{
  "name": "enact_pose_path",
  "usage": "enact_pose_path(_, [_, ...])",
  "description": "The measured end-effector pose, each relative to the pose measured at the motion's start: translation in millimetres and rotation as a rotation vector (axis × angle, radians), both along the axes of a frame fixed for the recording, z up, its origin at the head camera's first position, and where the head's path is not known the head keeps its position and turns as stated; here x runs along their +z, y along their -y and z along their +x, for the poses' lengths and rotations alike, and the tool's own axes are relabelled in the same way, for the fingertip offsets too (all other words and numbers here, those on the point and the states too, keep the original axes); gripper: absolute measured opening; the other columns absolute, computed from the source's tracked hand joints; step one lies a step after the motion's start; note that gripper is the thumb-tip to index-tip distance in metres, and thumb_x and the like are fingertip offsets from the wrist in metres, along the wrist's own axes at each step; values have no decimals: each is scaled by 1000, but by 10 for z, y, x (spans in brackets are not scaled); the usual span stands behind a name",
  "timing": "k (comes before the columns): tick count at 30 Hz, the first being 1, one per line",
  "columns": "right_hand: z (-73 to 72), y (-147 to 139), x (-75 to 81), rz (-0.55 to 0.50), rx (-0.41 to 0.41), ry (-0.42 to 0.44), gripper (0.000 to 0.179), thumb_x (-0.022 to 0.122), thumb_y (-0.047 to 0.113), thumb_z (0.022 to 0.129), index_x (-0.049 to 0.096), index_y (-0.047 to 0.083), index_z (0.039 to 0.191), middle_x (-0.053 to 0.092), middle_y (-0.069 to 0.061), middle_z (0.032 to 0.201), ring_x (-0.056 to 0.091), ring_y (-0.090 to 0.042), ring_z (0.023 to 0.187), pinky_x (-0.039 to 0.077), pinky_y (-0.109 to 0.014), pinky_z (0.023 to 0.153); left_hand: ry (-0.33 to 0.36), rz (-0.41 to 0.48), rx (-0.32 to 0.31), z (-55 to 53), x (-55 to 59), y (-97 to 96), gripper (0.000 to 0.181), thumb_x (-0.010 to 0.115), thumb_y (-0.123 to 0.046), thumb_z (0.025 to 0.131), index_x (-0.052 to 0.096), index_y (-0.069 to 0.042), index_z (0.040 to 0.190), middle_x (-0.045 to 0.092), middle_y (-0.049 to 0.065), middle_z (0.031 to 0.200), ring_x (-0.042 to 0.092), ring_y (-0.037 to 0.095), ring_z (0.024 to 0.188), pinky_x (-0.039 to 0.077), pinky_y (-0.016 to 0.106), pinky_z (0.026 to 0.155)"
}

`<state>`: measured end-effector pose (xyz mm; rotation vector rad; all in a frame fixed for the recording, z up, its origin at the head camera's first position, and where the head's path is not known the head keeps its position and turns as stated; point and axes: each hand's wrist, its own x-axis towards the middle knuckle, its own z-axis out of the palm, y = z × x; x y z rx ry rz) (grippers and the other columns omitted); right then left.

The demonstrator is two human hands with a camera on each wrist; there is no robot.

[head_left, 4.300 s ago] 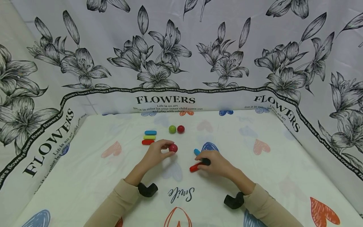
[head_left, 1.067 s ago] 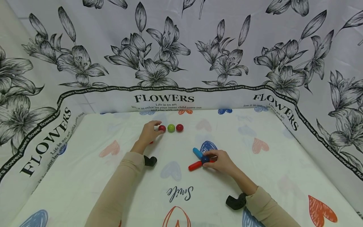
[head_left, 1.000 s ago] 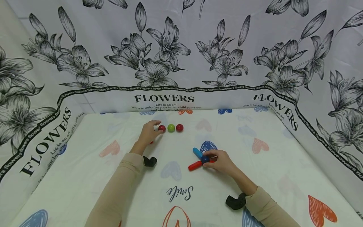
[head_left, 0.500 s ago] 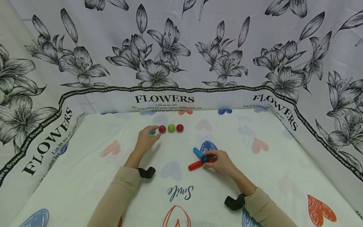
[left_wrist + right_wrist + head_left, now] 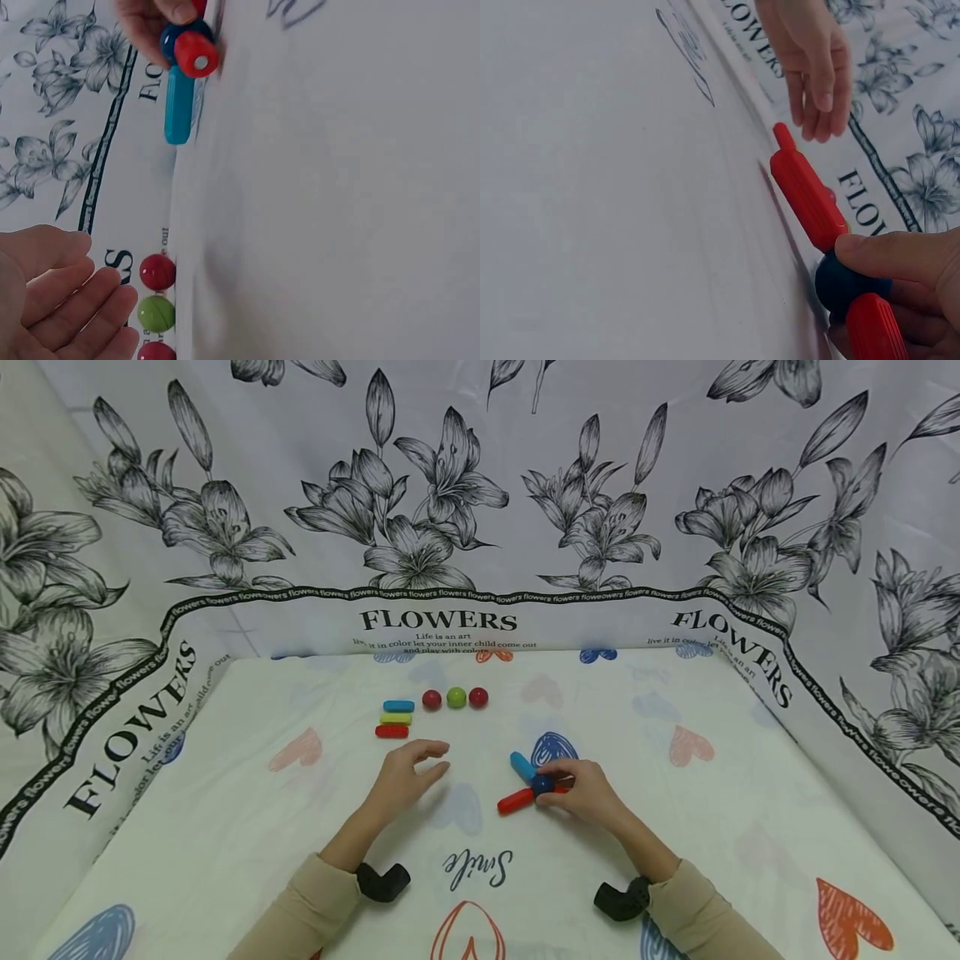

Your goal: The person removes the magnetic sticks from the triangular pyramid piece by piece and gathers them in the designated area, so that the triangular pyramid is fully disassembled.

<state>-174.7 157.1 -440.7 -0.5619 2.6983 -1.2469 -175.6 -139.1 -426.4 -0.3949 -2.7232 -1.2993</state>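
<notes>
My right hand (image 5: 561,782) pinches a dark blue ball (image 5: 541,784) that joins a light blue stick (image 5: 522,766) and a red stick (image 5: 514,802) on the cloth. The right wrist view shows the ball (image 5: 842,286) between two red sticks (image 5: 808,196), with my fingers (image 5: 900,255) curled on it. My left hand (image 5: 424,762) hovers open and holds nothing, left of this piece. Beyond it lie a red ball (image 5: 431,699), a green ball (image 5: 456,697) and another red ball (image 5: 478,697) in a row.
Left of the balls, a blue stick (image 5: 398,706), a yellow stick (image 5: 395,718) and a red stick (image 5: 392,732) lie side by side. The table cloth (image 5: 712,827) has heart prints. A flowered curtain (image 5: 480,510) walls in the back and both sides.
My left hand has left a red ball at the left end of the row and drawn back toward me, open. The right hand has kept its hold on the ball-and-stick piece.
</notes>
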Motion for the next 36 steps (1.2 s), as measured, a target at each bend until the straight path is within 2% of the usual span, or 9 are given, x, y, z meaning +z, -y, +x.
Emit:
enact_pose_path(4, [22,21,-6,-12,28,-3,37,78,11,79,68,0,113,69,-21,109,69,-30,97,61,-35,83,34,7,-26,156,-44,-73,28,69,-10,87,67,-3,114,72,11,112,67,26,106,52,45,100])
enact_pose_path(8, [48,41,1,-16,40,5,36,78,10,79,68,1,112,69,-19,109,67,-28,97,61,-32,83,75,15,-33,233,-44,-140,27,68,-11,88,67,-6,114,72,7,112,67,23,106,52,45,101])
enact_pose_path(11, [65,54,1,-20,62,9,35,77,10,79,69,2,112,69,-18,109,67,-27,98,61,-31,83,94,-5,-88,264,-41,-188,26,67,-13,89,67,-8,115,71,6,114,65,22,110,51,46,103])
enact_pose_path(15, [95,83,-3,-45,141,-12,37,77,11,79,68,0,113,70,-18,110,67,-29,98,60,-29,83,79,-43,-179,310,-40,-230,28,66,-13,90,66,-9,118,69,5,119,62,24,117,49,47,104])
enact_pose_path(21, [161,134,19,-62,244,-36,36,77,13,80,68,0,113,70,-17,109,67,-27,97,60,-27,84,80,-86,-212,374,-1,-267,32,68,-14,89,64,-14,121,65,3,127,59,23,122,48,47,106])
enact_pose_path(27, [224,196,44,-59,306,-20,36,76,17,82,68,4,115,71,-14,112,66,-23,100,59,-25,87,48,-115,-252,406,17,-292,38,70,-15,87,63,-11,124,61,9,134,56,28,128,47,48,106])
enact_pose_path(32, [261,222,52,-87,345,15,35,75,16,83,67,5,115,70,-14,112,66,-20,101,58,-26,90,12,-130,-316,410,-5,-310,39,71,-15,87,63,-8,124,64,10,131,58,28,126,47,48,106])
enact_pose_path(36, [279,235,52,-104,384,22,35,75,16,83,67,5,115,71,-14,112,66,-18,100,58,-27,91,35,-149,-354,427,-15,-316,38,70,-16,87,63,-9,124,66,6,128,60,24,122,48,45,105])
